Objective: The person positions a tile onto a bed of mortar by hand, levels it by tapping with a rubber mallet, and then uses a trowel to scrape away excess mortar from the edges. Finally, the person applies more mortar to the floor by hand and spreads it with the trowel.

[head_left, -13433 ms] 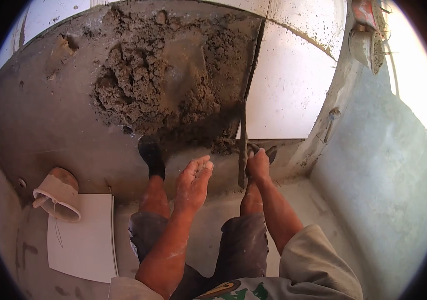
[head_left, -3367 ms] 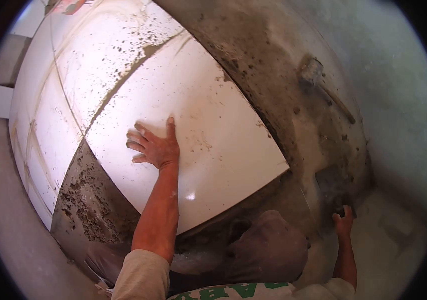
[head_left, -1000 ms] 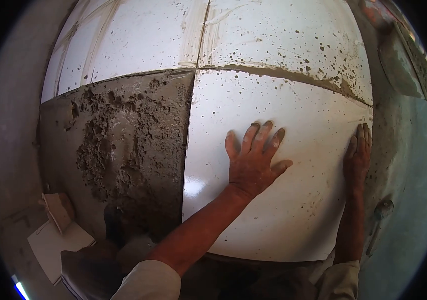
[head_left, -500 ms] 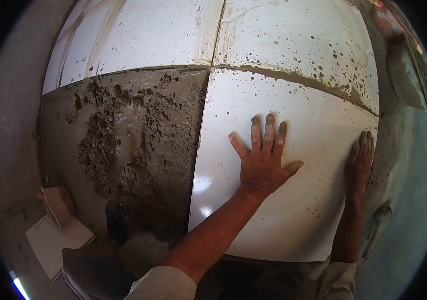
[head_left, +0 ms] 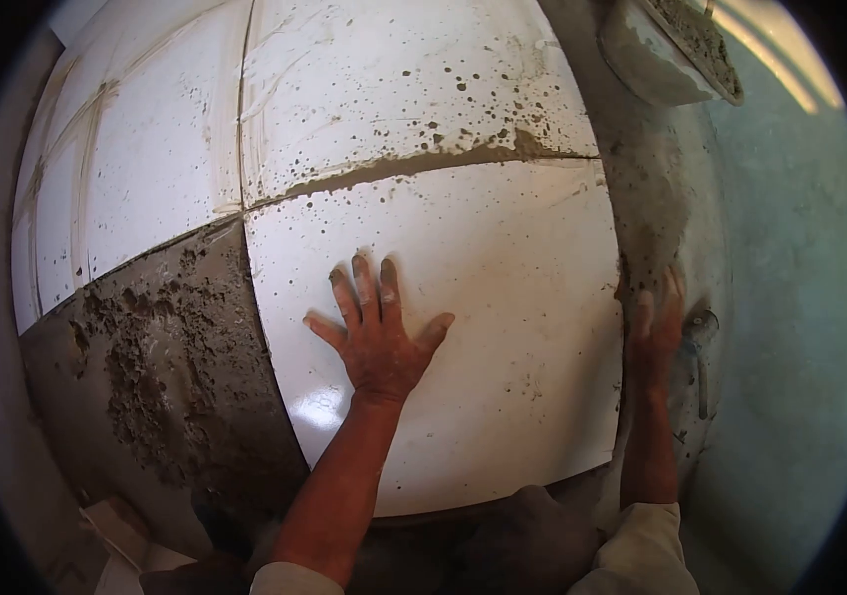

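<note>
Head view shows the left hand [head_left: 376, 342] flat at frame centre on the large white tile [head_left: 512, 268], fingers open and spread, seemingly to bear evenly, while the right hand [head_left: 653, 332], fingers extended and gripping nothing, braces the tile's right edge beside grey mortar [head_left: 653, 203]

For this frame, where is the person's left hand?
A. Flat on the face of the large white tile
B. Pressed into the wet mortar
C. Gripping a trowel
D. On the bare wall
A: the left hand lies palm down with fingers spread on the large white tile, apart from the mortar bed beside it; the right hand is at the tile's right edge.
</note>
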